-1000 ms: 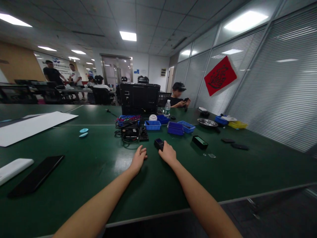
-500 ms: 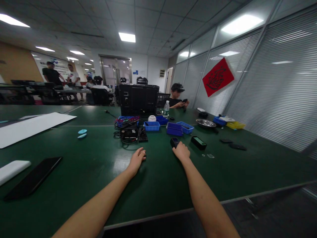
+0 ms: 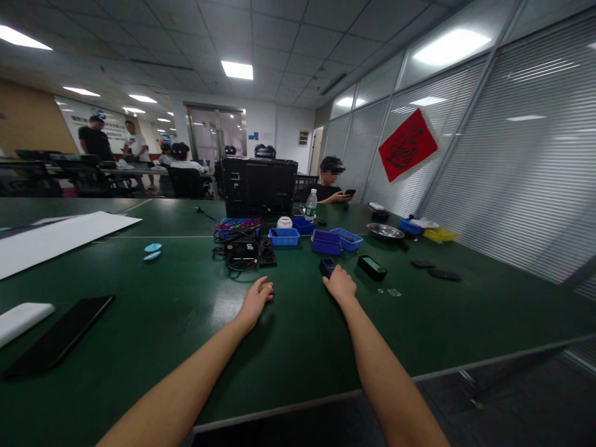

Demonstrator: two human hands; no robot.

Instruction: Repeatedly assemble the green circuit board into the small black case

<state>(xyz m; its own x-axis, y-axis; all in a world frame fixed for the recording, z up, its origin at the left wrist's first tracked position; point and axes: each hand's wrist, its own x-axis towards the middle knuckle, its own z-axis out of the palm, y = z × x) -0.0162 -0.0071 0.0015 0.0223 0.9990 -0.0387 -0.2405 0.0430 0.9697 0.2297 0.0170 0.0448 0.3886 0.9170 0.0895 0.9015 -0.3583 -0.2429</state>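
Observation:
My right hand (image 3: 341,284) is closed around the near end of a small dark box (image 3: 327,267) on the green table (image 3: 288,347); its fingers partly cover the box. To the left, my left hand (image 3: 257,297) rests low over the table with fingers loosely bent and apart, nothing in it. Just right of my right hand lies a longer black case (image 3: 371,267) with a greenish top. A small white ring (image 3: 380,290) and a clear flat piece (image 3: 393,292) are near it.
Beyond my hands are blue bins (image 3: 284,236), a baseball (image 3: 284,222), tangled cables with a black device (image 3: 241,251), a water bottle (image 3: 311,205) and a monitor (image 3: 259,185). A metal bowl (image 3: 385,231) is at right. Across the table sits a person (image 3: 329,183) holding a phone.
The whole view has shifted very slightly to the left. Both my hands and the dark box keep their places on the table. The seated person's phone is a little lower.

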